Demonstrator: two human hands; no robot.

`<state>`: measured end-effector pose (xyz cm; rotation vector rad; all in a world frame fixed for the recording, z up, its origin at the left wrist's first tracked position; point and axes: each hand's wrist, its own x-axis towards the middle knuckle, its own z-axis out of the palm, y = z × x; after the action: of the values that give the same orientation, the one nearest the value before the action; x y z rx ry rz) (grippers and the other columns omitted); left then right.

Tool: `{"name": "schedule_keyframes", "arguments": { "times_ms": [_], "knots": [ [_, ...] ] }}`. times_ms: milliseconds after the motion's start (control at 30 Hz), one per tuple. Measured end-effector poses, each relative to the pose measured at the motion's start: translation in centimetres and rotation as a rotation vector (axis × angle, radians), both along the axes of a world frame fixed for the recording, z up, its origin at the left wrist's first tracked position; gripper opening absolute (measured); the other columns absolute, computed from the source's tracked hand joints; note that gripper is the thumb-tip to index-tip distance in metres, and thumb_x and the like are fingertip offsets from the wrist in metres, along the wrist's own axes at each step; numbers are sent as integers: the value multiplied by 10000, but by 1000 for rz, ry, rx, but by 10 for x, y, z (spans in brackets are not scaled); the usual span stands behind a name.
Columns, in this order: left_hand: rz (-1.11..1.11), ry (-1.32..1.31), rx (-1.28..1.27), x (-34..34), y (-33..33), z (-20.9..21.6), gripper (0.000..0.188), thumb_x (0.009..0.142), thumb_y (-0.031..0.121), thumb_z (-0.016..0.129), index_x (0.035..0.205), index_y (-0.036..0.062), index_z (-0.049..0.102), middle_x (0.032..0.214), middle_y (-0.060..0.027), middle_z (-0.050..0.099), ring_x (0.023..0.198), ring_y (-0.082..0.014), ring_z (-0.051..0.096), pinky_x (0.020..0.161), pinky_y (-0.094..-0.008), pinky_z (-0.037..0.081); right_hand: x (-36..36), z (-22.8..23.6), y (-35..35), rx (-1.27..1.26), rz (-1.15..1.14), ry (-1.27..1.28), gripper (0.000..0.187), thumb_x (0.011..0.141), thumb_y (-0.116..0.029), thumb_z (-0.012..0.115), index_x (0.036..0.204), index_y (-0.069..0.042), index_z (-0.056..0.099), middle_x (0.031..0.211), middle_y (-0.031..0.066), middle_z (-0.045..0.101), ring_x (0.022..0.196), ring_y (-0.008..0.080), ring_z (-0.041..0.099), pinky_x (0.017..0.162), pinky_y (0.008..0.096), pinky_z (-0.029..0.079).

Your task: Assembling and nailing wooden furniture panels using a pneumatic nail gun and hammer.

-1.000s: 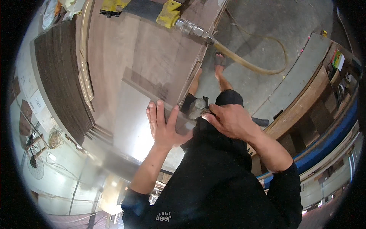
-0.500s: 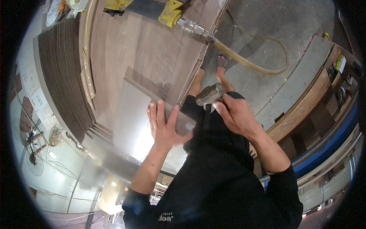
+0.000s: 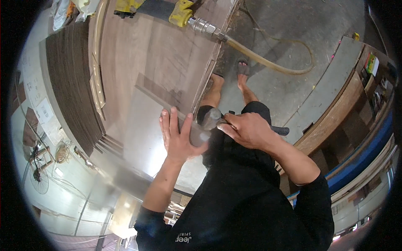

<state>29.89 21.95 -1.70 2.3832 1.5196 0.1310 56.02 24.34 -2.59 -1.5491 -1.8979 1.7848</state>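
Two bare hands, viewed from my remote post: the left hand (image 3: 178, 140), fingers (image 3: 173, 121) spread, rests flat on one grey panel (image 3: 144, 129) lying on the bench (image 3: 171, 58). The right hand (image 3: 251, 130) wraps its fingers around the handle of one hammer (image 3: 212, 119), its head by the panel's right end; whether they touch, I cannot tell. Beyond, I count one yellow-and-dark air tool (image 3: 157, 10), one hose (image 3: 259, 60) and, left, one stack of dark boards (image 3: 69, 88).

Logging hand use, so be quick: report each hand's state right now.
Left hand: open, spread on the flat, glossy grey panel.
Right hand: closed, holding the dark-handled, grey metal-headed hammer.
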Motion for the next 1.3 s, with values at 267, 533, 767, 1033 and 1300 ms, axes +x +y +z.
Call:
{"name": "schedule_keyframes", "arguments": {
  "times_ms": [267,533,767,1033,1300],
  "knots": [
    [-37,-39,-49,4,6,10,675,720,470,775,1306,169,628,1585,-219,319,1505,-485,163,1180,-699,100,25,-10,-13,-86,-498,18,313,1039,-311,538,971,-17,618,763,265,613,755,494,606,651,515,465],
    [-144,-17,-162,19,18,35,380,711,299,814,1049,169,699,1404,-97,504,1447,-417,292,1171,-742,38,45,19,-27,1,-499,-72,325,1040,-313,530,981,2,587,806,276,599,794,503,571,698,503,462],
    [-67,20,-183,28,18,44,415,723,304,811,1088,159,676,1382,-106,503,1423,-388,337,1155,-764,119,43,22,-43,-68,-760,180,377,1058,-364,523,919,-14,549,670,97,515,594,196,484,575,347,405],
    [344,-424,-156,46,-36,73,471,854,321,746,1245,87,629,1382,-183,547,1350,-386,483,1161,-547,345,13,90,14,-246,-1064,742,301,1081,-409,450,963,-138,505,646,-33,413,525,106,382,515,289,338],
    [895,-799,-278,53,-105,118,511,927,294,713,1314,6,546,959,-223,695,889,-373,694,798,-433,544,-92,103,-3,-174,-385,877,262,1070,-298,491,1250,-115,542,1048,64,613,904,208,571,856,342,473]
  ]
}}
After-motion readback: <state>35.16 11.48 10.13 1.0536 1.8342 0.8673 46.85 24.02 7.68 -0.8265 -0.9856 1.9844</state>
